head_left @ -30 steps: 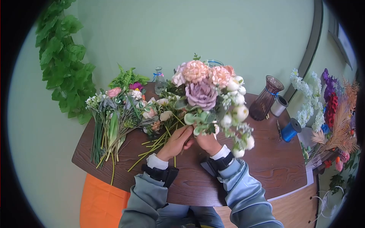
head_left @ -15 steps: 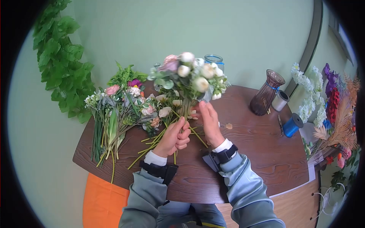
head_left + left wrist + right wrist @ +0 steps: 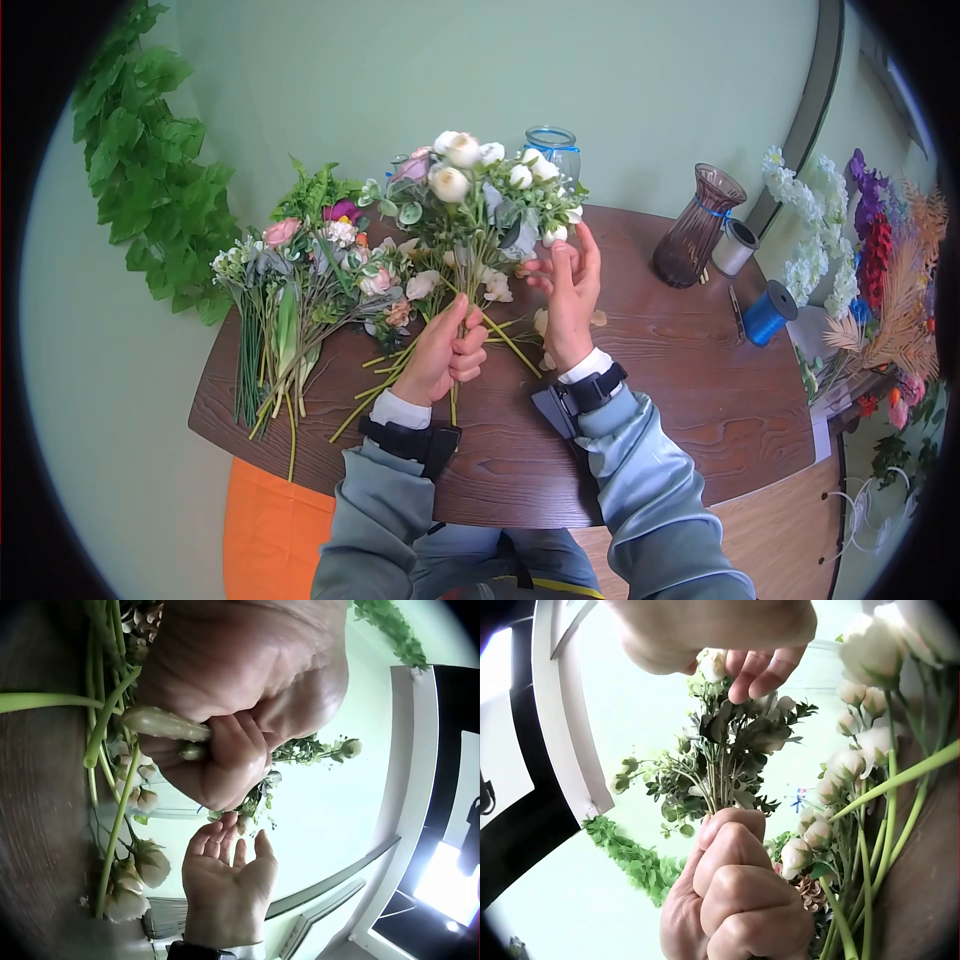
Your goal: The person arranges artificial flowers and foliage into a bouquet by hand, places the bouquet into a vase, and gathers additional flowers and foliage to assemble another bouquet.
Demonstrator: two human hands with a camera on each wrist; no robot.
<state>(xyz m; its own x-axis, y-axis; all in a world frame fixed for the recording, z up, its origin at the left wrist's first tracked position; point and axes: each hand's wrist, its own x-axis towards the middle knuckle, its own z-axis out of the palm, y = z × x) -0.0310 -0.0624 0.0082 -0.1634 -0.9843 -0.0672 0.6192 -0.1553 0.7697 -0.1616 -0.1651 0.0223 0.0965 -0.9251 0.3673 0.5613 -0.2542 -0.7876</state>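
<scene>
My left hand (image 3: pixel 438 352) grips the gathered stems of a bouquet (image 3: pixel 455 215) of white, pink and mauve artificial flowers with grey-green leaves. The bouquet stands upright above the fist, and the cut stem ends (image 3: pixel 165 724) poke out below it in the left wrist view. At the bouquet's right side is my right hand (image 3: pixel 572 300), palm turned inward, fingers loosely bent, fingertips right by the lowest white blooms. In the right wrist view the left fist (image 3: pixel 739 892) wraps the stems, and the right fingers (image 3: pixel 769 675) overlap the bouquet's top.
Loose white flowers with green stems (image 3: pixel 510 345) lie under the hands. A pile of mixed flowers (image 3: pixel 290 320) covers the table's left. At the back stands a glass jar (image 3: pixel 552 148); to the right are a purple vase (image 3: pixel 698 225), a white spool (image 3: pixel 736 248) and blue ribbon (image 3: pixel 769 313).
The bouquet has turned and shifted left, bringing white blooms to the front where pink and mauve ones showed. The right hand has left the stems and risen to the bouquet's right side.
</scene>
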